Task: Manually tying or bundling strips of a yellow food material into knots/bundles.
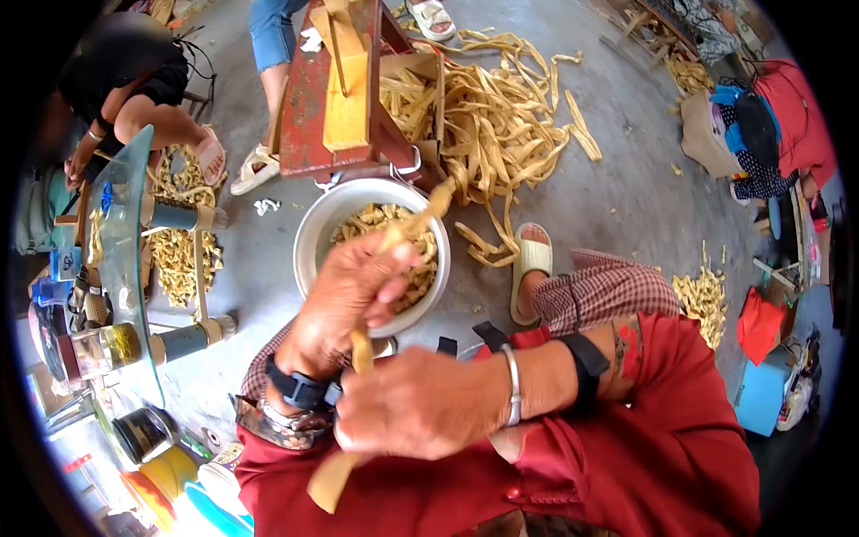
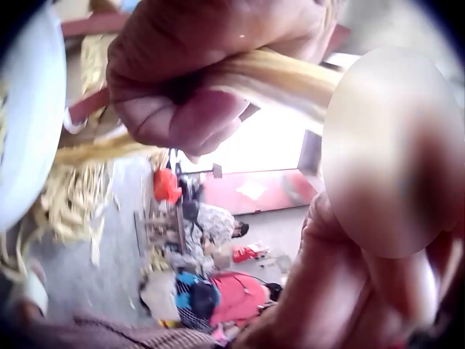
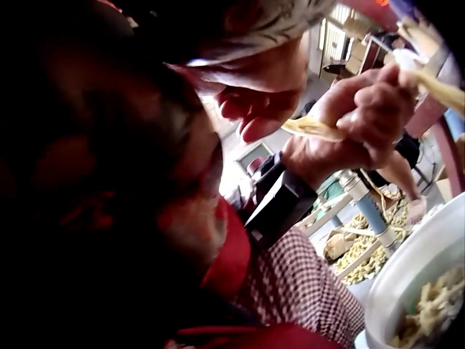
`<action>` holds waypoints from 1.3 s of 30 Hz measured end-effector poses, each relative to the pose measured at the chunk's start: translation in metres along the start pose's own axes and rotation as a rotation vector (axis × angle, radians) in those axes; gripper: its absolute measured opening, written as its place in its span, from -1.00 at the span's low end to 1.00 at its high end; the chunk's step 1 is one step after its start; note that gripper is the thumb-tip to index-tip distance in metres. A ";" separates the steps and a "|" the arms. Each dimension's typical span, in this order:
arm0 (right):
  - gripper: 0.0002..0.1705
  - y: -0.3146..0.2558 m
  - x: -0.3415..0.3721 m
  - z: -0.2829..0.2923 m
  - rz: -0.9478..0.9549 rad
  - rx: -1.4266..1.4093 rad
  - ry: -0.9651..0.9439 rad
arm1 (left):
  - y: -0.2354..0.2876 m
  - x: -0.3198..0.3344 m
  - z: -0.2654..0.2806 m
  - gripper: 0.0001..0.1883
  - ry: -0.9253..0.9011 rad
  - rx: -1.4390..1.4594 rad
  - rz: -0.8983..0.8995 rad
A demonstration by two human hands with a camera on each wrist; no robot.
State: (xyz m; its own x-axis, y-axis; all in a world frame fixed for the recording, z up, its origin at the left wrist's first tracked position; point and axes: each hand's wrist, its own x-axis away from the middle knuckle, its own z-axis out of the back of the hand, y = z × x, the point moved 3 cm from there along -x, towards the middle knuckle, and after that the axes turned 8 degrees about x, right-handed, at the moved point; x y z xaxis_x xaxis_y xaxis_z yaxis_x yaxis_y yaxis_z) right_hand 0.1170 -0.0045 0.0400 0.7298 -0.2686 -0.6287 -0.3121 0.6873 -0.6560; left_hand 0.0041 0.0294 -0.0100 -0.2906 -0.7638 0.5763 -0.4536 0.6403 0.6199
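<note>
A long tan strip (image 1: 362,351) runs between the hands, flat and pliable, like dried plant stem. My left hand (image 1: 347,291) grips it over the basin, and one end (image 1: 428,213) sticks out beyond the thumb. Closer to my lap, my right hand (image 1: 416,403) holds the same strip in curled fingers, its wide tail hanging below. In the left wrist view the strip (image 2: 283,80) stretches taut-looking from the left fist (image 2: 189,80). Under the left hand stands a white basin (image 1: 309,228) partly filled with short knotted pieces (image 1: 371,217). The right wrist view shows the left hand (image 3: 363,120) beyond the right fingers (image 3: 265,109).
A red wooden bench (image 1: 309,107) with a yellow wood block (image 1: 347,103) stands beyond the basin. Loose strips (image 1: 501,125) heap on the floor beside it. A glass-topped table (image 1: 134,259) is at left, near a seated person (image 1: 134,80). More knotted pieces (image 1: 701,300) lie at right.
</note>
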 end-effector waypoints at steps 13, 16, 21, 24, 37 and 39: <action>-0.58 0.106 0.019 0.033 -0.604 -0.168 0.236 | 0.040 0.035 -0.025 -0.87 0.276 -1.481 -1.272; -0.61 0.100 0.022 0.049 -0.604 -0.083 0.006 | 0.032 0.029 -0.012 -0.85 0.208 -1.251 -1.089; -0.65 0.101 0.026 0.052 -0.442 -0.057 0.077 | 0.021 0.024 0.002 -0.70 -0.013 -0.218 -0.452; -0.60 0.098 0.028 0.056 -0.480 -0.150 0.145 | 0.017 0.022 -0.003 -0.60 -0.136 -0.111 -0.425; -0.66 0.116 0.037 0.042 -0.678 -0.075 0.294 | 0.008 0.003 -0.003 -0.54 0.069 -0.619 -0.734; -0.54 0.114 0.036 0.042 -0.742 -0.089 0.279 | 0.004 0.002 -0.001 -0.53 0.077 -0.417 -0.512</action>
State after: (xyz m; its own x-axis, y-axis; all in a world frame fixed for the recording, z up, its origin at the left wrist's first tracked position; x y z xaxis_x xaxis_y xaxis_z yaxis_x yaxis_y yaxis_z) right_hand 0.1336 0.0928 -0.0401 0.5910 -0.8018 -0.0886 0.1398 0.2100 -0.9677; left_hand 0.0028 0.0307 -0.0057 -0.0572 -0.9817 0.1814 -0.1502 0.1881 0.9706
